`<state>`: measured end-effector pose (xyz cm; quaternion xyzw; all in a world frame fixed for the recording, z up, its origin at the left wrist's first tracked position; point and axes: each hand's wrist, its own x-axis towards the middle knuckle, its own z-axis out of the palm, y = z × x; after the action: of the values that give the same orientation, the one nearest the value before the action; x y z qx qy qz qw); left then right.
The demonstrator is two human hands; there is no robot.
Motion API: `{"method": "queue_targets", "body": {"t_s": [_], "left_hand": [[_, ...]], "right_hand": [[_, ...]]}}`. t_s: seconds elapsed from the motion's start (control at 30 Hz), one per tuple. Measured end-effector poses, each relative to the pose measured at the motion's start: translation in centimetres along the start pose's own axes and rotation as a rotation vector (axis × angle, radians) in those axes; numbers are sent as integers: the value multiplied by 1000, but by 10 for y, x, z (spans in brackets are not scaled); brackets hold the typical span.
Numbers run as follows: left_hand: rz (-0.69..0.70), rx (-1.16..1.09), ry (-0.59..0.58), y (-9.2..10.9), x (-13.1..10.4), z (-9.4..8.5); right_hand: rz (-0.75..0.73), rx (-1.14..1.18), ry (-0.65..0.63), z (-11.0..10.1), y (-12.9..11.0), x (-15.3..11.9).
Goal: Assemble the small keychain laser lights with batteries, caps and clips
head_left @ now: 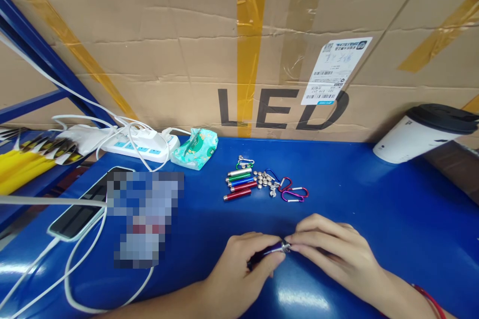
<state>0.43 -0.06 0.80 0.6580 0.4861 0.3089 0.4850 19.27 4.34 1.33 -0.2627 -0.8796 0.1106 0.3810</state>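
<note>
Between the thumb and fingers of my left hand is a slim dark purple tube with a silver end, like a mini flashlight. My right hand has its fingertips pinched at that silver end; any small part between them is too hidden to tell. Beyond my hands lies a row of similar mini flashlights in silver, green, blue and red. Beside them are several button cells, lying loosely together. Coloured carabiners in purple, red and blue lie to their right, with a silver and a green carabiner behind the row.
On the left are a phone with white cables, a power strip and a green tissue pack. A lidded cup stands back right. A large cardboard box walls off the blue table's back.
</note>
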Motion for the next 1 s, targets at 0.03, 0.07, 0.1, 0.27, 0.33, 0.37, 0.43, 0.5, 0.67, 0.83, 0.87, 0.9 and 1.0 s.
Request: {"method": "queue_targets", "body": {"t_s": [0.03, 0.07, 0.1, 0.27, 0.33, 0.37, 0.43, 0.5, 0.67, 0.83, 0.87, 0.9, 1.0], "left_hand": [[0, 0, 0, 0, 0, 0], [-1, 0, 1, 0, 0, 0], [-1, 1, 2, 0, -1, 0], [5, 5, 1, 0, -2, 1], [2, 1, 0, 0, -1, 1], [-1, -3, 0, 0, -1, 0], [-6, -6, -1, 0, 0, 0], [-5, -5, -1, 1, 0, 0], [1, 0, 0, 1, 0, 1], [1, -1, 5, 1, -1, 1], [-1, -4, 5, 1, -1, 1], [-2, -7, 2, 1, -1, 1], [-5, -9, -1, 1, -2, 0]], "right_hand": [[0, 2, -1, 0, 0, 0], [-1, 2, -2, 0, 0, 1], [-2, -3, -3, 0, -1, 1], [-9, -38, 11, 0, -2, 2], [-5, -21, 5, 0, -1, 2], [-8, -6, 2, 0, 0, 2], [-17, 18, -1, 0, 1, 1], [-26, 27, -2, 0, 1, 1], [-28, 30, -7, 0, 2, -1], [-22, 34, -24, 2, 5, -4], [-22, 33, -25, 2, 5, -4], [-22, 32, -24, 2, 5, -4], [-21, 19, -11, 2, 4, -2]]}}
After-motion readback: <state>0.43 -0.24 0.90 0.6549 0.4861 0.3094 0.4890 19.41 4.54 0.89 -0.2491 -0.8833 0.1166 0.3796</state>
